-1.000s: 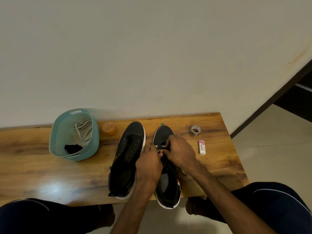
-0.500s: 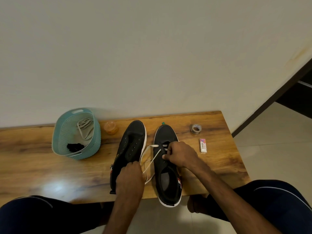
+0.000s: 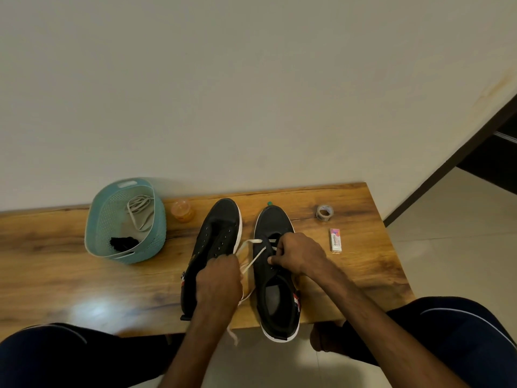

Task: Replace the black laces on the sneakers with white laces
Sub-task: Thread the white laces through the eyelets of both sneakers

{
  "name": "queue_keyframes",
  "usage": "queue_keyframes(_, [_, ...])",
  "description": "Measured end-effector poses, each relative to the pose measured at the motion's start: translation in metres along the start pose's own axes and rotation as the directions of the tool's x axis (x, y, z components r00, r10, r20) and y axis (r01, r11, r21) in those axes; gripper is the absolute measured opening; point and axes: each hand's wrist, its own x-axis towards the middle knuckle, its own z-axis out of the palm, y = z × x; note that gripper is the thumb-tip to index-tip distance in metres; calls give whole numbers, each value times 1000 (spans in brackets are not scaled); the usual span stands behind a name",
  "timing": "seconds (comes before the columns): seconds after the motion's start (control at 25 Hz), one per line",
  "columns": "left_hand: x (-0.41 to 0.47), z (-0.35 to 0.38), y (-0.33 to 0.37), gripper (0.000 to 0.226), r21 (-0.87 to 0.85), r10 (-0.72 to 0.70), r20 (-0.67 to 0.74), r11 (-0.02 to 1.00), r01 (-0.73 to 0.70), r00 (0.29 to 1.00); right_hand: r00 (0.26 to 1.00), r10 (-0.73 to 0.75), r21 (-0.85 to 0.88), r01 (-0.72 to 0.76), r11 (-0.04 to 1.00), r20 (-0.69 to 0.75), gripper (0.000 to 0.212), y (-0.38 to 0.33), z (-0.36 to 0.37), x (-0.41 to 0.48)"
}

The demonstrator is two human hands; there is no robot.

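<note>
Left hand (image 3: 218, 278): fingers curled round white lace (image 3: 254, 259), taut from right sneaker (image 3: 272, 221) eyelets. Right hand (image 3: 297, 256): fingers pinch lace there. Left sneaker (image 3: 221, 219) alongside, both on wooden surface (image 3: 70, 271).

The left hand (image 3: 219, 278) grips a white lace (image 3: 253, 260) running to the right sneaker (image 3: 272, 222), where the right hand (image 3: 296, 254) pinches it.

Your left hand (image 3: 219, 275) and right hand (image 3: 299, 256) are bare, like your forearms (image 3: 363, 312); your dark navy legwear (image 3: 461, 340) shows a thin pale curved line on each leg.
</note>
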Motion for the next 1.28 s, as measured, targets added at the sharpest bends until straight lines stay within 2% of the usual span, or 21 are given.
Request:
queue_keyframes(0.08, [-14,-6,-20,17,51,-38,6,998,38,999,1000,5,1,-5,1000,9,30,-1,0,0])
queue_keyframes(0.16, [-14,-9,-20,24,23,-41,-60,999,43,997,1000,7,8,-7,1000,9,29,-1,-1,-2])
queue_keyframes(0.24, [-5,-4,1,30,-49,14,-141,999,-21,990,1000,10,32,-10,999,5,27,-1,-2,-4])
queue_keyframes(0.36, [14,6,37,30,-20,120,-193,992,-126,974,1000,4,29,-3,1000,-11,26,-1,-1,-6])
queue_keyframes(0.52, [20,14,30,13,-102,38,-114,994,-49,993,1000,14,6,-14,1000,-10,28,0,2,-2])
queue_keyframes(0.56, [16,14,22,13,-172,25,-65,984,-36,998,1000,21,-5,-21,1000,-6,29,0,2,0])
queue_keyframes(0.6, [12,11,12,15,-319,21,14,948,-16,1000,1000,23,-18,-23,1000,-1,29,0,3,1])
queue_keyframes(0.64, [7,6,3,17,-532,27,111,846,36,994,1000,22,-33,-22,999,4,30,-1,3,3])
queue_keyframes(0.68, [2,-2,-3,20,-731,39,206,670,127,978,1000,19,-45,-19,999,5,30,-1,4,3])
queue_keyframes(0.72, [1,-12,-8,23,-843,49,276,493,217,960,1000,21,-53,-20,998,2,30,-1,5,2])
queue_keyframes(0.76, [1,-22,-12,27,-894,58,312,356,272,948,1000,22,-64,-22,998,-7,31,0,5,1])
queue_keyframes(0.84, [4,-38,-14,30,-937,91,328,155,312,940,998,32,-111,-38,993,-53,33,-1,3,-2])
queue_keyframes(0.92, [8,-50,-9,30,-959,118,282,6,283,952,995,41,-150,-54,987,-85,35,-1,3,-3])
queue_keyframes(1.0, [6,-60,-8,35,-981,105,163,-91,172,981,997,50,-163,-58,985,-56,35,-1,1,-3])
queue_keyframes(1.04, [2,-63,-10,39,-991,94,84,-95,93,992,998,55,-155,-58,986,-21,35,0,-2,-2])
queue_keyframes(1.12, [-9,-63,-17,50,-998,85,-56,25,-58,995,999,15,-79,-12,997,31,31,4,-13,4])
queue_keyframes(1.2, [-18,-56,-24,57,-965,110,-128,215,-149,986,993,-99,90,105,990,-68,22,1,-26,11])
queue_keyframes(1.24, [-21,-51,-26,57,-947,123,-138,276,-168,983,972,-172,122,192,974,-160,19,-4,-28,16])
queue_keyframes(1.28, [-23,-46,-28,57,-935,133,-139,308,-175,981,942,-257,76,279,957,-214,21,-9,-28,21])
